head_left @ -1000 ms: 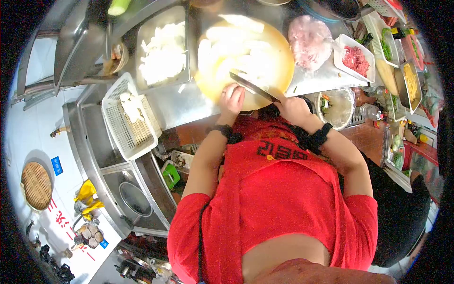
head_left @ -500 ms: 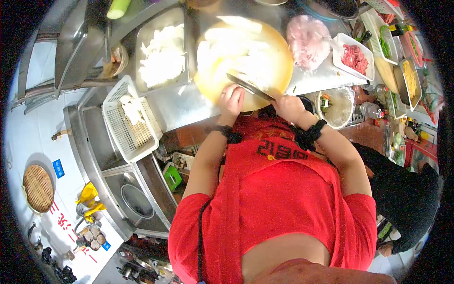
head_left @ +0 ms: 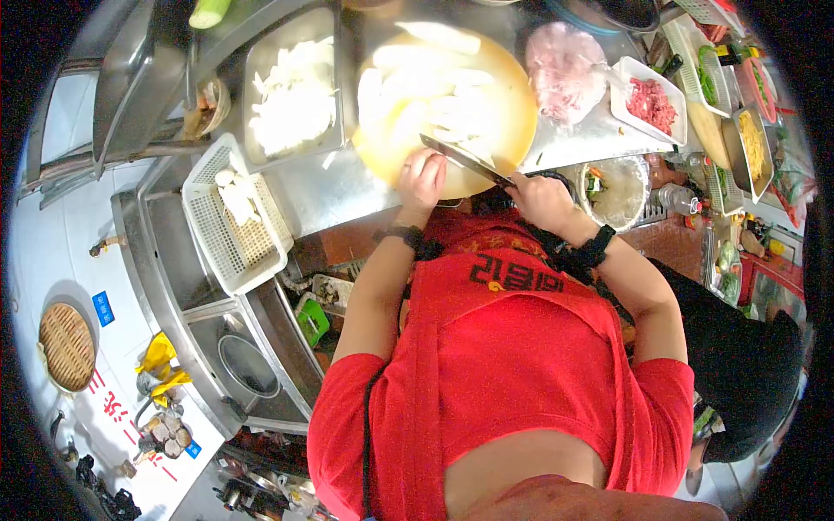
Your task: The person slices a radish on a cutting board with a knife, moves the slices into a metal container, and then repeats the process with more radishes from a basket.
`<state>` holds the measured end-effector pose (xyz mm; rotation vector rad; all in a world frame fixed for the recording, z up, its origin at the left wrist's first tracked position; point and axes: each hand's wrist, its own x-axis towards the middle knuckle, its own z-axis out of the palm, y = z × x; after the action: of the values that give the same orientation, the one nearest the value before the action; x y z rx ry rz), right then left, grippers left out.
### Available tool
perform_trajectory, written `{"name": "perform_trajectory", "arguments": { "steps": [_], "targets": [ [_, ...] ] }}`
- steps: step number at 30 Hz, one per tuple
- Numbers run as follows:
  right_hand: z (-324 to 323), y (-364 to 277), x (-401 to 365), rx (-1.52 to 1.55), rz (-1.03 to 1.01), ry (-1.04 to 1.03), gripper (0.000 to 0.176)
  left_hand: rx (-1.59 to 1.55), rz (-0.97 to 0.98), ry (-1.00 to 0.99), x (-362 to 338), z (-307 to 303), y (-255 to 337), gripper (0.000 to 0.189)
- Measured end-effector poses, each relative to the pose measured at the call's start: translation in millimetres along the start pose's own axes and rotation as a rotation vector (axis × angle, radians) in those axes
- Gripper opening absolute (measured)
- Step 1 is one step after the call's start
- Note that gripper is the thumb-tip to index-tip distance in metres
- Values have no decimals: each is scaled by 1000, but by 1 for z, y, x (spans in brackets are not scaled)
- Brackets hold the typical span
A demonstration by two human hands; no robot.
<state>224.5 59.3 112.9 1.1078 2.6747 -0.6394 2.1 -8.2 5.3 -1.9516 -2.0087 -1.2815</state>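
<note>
My right hand [head_left: 546,205] grips the handle of a kitchen knife [head_left: 469,161], its blade slanting up and left over the round yellowish cutting board [head_left: 512,130]. Close beside the blade's tip, my left hand [head_left: 423,179] rests at the board's near edge with its fingers curled together. What lies under those fingers is hidden. White vegetable pieces [head_left: 426,87] lie on the board, washed out by glare. A long white piece [head_left: 439,36] lies at the far rim.
Left of the board stands a metal tray [head_left: 337,122] of white slices. A white plastic basket [head_left: 213,234] sits near the sink [head_left: 204,326]. To the right are a filled plastic bag [head_left: 565,74] and a white tub of red meat [head_left: 650,106]. A person in black [head_left: 738,365] stands at right.
The knife has shifted slightly to the right and down with my right hand. My left hand stays curled near its tip. The whole view has moved a little.
</note>
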Motion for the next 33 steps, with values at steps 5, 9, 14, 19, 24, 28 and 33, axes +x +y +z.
{"name": "perform_trajectory", "arguments": {
  "steps": [5, 9, 14, 19, 24, 28, 33],
  "targets": [
    [3, -1, 2, 7, -20, 21, 27, 7, 11, 12, 0, 2, -3, 11],
    [3, -4, 8, -10, -5, -16, 27, 42, 35, 44, 1, 4, -4, 9],
    [26, -7, 26, -8, 6, -39, 24, 21, 42, 31, -2, 5, -6, 10],
    [33, -11, 42, 25, 54, -71, 28, 5, 54, 14, 3, -4, 2, 12],
    [18, 11, 26, 104, 54, 41, 30, -39, -110, -48, 6, -4, -11, 13],
    [6, 30, 10, 46, -35, 41, 31, -19, -153, 110, 62, -27, -34, 14],
    [1, 20, -1, -12, -167, -92, 28, 52, 210, -560, 120, -31, -34, 19]
  ]
}}
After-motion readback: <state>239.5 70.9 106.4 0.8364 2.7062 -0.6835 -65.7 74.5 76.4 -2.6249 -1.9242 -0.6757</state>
